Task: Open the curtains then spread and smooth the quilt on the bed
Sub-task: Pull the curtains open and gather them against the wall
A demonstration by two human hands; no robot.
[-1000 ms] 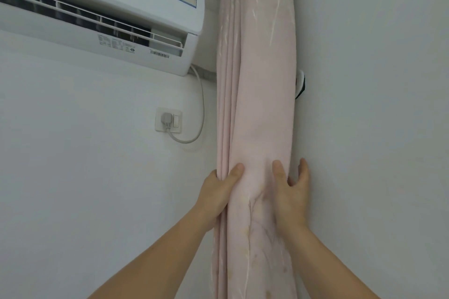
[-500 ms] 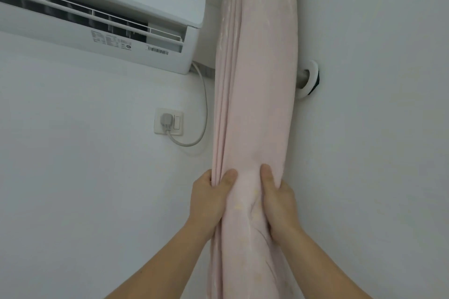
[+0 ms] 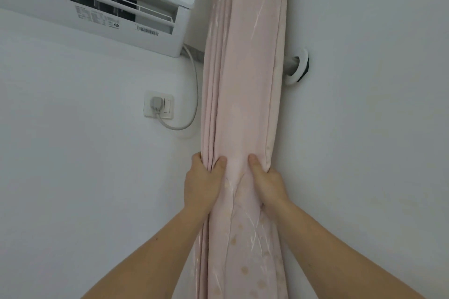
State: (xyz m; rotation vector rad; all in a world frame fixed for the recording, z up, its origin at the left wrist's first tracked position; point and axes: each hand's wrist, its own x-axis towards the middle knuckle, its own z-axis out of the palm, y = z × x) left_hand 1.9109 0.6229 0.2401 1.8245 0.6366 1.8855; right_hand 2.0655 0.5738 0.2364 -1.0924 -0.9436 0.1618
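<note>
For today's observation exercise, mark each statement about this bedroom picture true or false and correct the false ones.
1. Both hands grip the pink curtain. True: the left hand and right hand each hold it.
2. The curtain is spread wide across the wall. False: it is gathered into a narrow bundle in the corner.
3. A plug sits in the wall socket. True.
4. The air conditioner hangs to the right of the curtain. False: it is on the left.
</note>
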